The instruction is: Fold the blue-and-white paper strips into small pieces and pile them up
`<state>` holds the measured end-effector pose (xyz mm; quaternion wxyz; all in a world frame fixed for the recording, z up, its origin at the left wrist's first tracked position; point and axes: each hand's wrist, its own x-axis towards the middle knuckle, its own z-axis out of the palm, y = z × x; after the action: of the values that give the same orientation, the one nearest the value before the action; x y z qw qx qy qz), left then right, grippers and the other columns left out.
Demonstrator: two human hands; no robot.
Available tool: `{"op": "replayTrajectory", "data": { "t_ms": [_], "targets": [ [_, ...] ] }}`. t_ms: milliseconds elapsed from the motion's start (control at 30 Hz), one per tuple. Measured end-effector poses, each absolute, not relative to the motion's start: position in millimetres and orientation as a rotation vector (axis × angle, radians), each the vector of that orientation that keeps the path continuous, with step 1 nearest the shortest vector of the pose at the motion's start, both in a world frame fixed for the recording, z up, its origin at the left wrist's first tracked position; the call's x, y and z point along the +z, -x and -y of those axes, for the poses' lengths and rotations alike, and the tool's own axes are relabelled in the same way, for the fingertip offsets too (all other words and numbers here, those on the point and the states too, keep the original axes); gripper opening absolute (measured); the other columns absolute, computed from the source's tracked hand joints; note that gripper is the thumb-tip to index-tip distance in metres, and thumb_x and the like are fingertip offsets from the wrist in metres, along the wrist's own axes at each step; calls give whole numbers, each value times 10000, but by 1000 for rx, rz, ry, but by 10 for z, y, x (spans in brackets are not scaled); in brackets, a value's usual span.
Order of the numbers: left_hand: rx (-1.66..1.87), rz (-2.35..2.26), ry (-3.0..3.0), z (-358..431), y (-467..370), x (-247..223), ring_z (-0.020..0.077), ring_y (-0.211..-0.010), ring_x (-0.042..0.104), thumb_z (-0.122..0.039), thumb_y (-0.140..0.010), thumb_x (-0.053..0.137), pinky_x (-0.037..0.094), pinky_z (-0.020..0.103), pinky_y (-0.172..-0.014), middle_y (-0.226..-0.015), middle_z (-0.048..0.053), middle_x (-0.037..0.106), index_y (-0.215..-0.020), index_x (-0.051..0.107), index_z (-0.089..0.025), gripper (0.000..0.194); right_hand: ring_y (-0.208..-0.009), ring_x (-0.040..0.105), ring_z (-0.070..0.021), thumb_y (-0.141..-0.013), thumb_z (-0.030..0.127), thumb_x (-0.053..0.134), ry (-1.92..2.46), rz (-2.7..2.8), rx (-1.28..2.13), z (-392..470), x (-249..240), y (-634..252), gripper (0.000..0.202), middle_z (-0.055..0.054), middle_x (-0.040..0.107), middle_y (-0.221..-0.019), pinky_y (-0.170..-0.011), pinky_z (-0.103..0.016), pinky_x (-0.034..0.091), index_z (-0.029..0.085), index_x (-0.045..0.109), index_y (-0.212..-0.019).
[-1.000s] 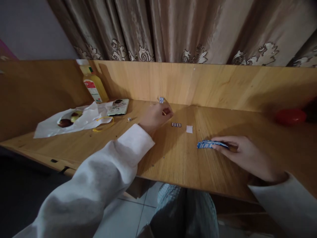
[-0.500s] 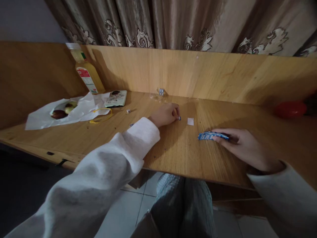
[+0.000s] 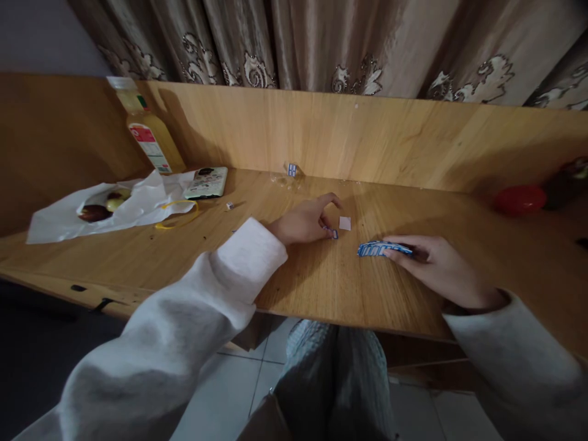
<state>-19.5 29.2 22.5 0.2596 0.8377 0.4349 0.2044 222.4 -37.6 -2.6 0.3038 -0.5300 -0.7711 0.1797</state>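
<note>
Loosely, my left hand (image 3: 309,222) stretches over the table (image 3: 321,285), forefinger lifted apart from thumb, a small blue-edged piece (image 3: 335,234) at its lower fingertips; half a second ago they were pinched closer. My right hand (image 3: 438,266) grips a blue-and-white bundle (image 3: 374,248).

On the desk (image 3: 316,285), the bottle (image 3: 156,142) stands near the back left corner, behind the wrapping (image 3: 55,215); the square piece (image 3: 345,223) lies between left hand (image 3: 304,222) and right hand (image 3: 443,269).
</note>
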Motion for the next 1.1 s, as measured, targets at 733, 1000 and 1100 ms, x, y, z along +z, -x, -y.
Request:
{"op": "replayTrajectory", "data": {
  "t_ms": [733, 1000, 1100],
  "targets": [
    [793, -977, -2713, 207, -372, 267, 150, -771, 534, -86, -744, 531, 406, 284, -727, -760, 7, 613, -792, 607, -177, 128, -632, 599, -172, -765, 217, 513, 1406, 2109, 423, 376, 69, -2090, 147, -16, 663, -686, -558, -274, 439, 195, 658, -753],
    [746, -1212, -2801, 211, -344, 249, 194, -910, 540, -145, -790, 505, 423, 296, -727, -985, 54, 583, -947, 565, -194, 175, -843, 641, -222, -789, 278, 544, 1234, 2045, 726, 406, 29, -2117, 181, -22, 694, -853, -767, -360, 509, 224, 668, -909],
    [677, -1163, -2752, 191, -331, 221, 160, -772, 570, -164, -810, 480, 417, 268, -651, -874, 31, 605, -939, 541, -195, 146, -889, 637, -223, -796, 311, 555, 1180, 2043, 816, 435, 61, -2114, 225, -18, 698, -909, -800, -366, 510, 241, 663, -980]
  ]
}}
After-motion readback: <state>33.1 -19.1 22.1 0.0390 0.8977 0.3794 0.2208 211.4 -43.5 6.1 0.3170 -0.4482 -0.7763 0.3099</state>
